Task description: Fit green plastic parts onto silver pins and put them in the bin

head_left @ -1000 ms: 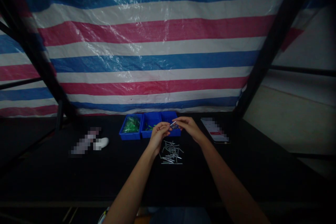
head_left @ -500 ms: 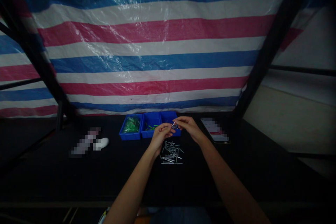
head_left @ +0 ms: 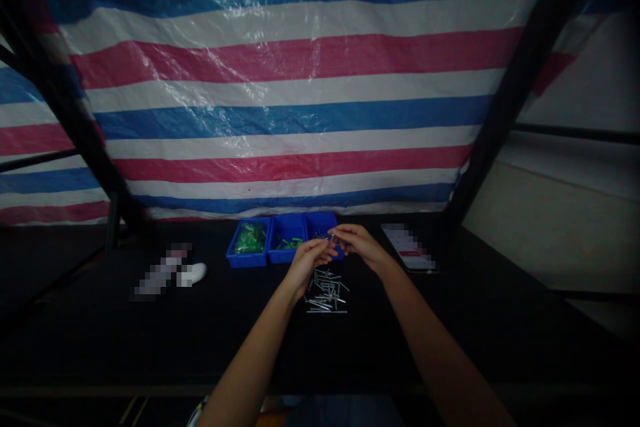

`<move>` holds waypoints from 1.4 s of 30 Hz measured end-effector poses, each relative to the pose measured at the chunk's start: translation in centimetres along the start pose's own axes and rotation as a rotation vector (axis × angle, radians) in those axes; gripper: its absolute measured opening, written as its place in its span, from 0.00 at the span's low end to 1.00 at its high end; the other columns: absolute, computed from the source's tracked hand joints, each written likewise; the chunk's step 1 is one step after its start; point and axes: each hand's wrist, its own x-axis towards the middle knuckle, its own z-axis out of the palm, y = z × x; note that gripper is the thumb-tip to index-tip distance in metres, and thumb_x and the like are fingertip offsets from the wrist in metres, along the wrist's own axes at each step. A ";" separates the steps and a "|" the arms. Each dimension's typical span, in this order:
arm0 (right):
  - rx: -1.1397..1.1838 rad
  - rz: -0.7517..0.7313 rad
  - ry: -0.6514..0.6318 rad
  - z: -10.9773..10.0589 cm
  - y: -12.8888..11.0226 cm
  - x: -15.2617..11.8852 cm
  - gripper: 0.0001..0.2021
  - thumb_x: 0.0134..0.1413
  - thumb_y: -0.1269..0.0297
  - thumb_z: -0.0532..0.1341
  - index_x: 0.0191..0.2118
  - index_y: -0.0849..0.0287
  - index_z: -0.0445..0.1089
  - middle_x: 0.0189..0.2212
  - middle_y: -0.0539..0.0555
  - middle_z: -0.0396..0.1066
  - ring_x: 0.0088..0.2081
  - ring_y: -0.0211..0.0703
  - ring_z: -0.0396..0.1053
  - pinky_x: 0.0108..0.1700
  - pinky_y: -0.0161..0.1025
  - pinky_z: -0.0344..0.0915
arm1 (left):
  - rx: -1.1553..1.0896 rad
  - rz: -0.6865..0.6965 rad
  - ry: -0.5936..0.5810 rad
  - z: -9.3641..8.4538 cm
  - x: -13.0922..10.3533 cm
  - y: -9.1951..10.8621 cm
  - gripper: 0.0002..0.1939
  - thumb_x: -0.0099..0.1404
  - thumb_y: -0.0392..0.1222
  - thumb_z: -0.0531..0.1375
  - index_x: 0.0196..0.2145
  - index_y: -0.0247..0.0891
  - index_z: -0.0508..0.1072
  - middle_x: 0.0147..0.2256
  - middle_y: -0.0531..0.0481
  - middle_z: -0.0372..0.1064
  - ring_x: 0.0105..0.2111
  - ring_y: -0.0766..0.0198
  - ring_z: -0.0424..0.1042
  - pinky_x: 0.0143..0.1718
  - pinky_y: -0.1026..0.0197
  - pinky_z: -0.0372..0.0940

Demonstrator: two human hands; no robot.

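My left hand [head_left: 311, 261] is closed in a pinch over the front of the right-hand blue bin [head_left: 323, 219]. Facing it, my right hand [head_left: 364, 247] pinches with thumb and forefinger. Between the fingertips is a small shiny metal piece [head_left: 332, 239], too small to tell its kind. Just below the hands, a loose pile of thin metal rods [head_left: 326, 293], like long screws or nails, lies on the black table [head_left: 240, 333]. Small metal parts show in the right bin, partly covered by my fingers.
The middle blue bin [head_left: 289, 220] holds small green pieces [head_left: 290, 242]. A clear bag of green items [head_left: 250, 238] fills the left blue bin [head_left: 247, 260]. A phone [head_left: 410, 248] lies at right. A white rounded object [head_left: 199, 272] and a blurred-out item [head_left: 161, 273] lie at left.
The metal piece between my fingertips now stands more upright. My left fingers have shifted slightly; both hands stay in nearly the same place.
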 end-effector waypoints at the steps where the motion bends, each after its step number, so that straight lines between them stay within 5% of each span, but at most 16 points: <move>1: 0.003 0.014 -0.014 0.0 0.0 -0.1 0.14 0.41 0.56 0.62 0.33 0.61 0.71 0.23 0.49 0.68 0.19 0.30 0.59 0.20 0.29 0.55 | -0.001 -0.001 -0.006 0.0 -0.1 0.1 0.16 0.50 0.49 0.63 0.30 0.31 0.74 0.27 0.47 0.71 0.25 0.70 0.66 0.29 0.67 0.58; 19: 0.025 0.084 -0.172 0.7 0.2 -0.1 0.16 0.43 0.50 0.61 0.27 0.61 0.64 0.17 0.46 0.62 0.16 0.29 0.58 0.17 0.28 0.54 | -0.074 0.057 -0.096 0.0 -0.2 0.2 0.14 0.54 0.47 0.60 0.32 0.31 0.73 0.27 0.47 0.71 0.25 0.70 0.66 0.30 0.67 0.59; 42: -0.006 0.039 -0.077 0.2 0.4 0.2 0.16 0.41 0.52 0.63 0.29 0.61 0.67 0.18 0.47 0.64 0.17 0.30 0.59 0.20 0.29 0.54 | 0.029 0.059 -0.067 0.2 -0.5 0.3 0.15 0.50 0.49 0.63 0.29 0.33 0.72 0.26 0.50 0.70 0.24 0.72 0.64 0.29 0.68 0.56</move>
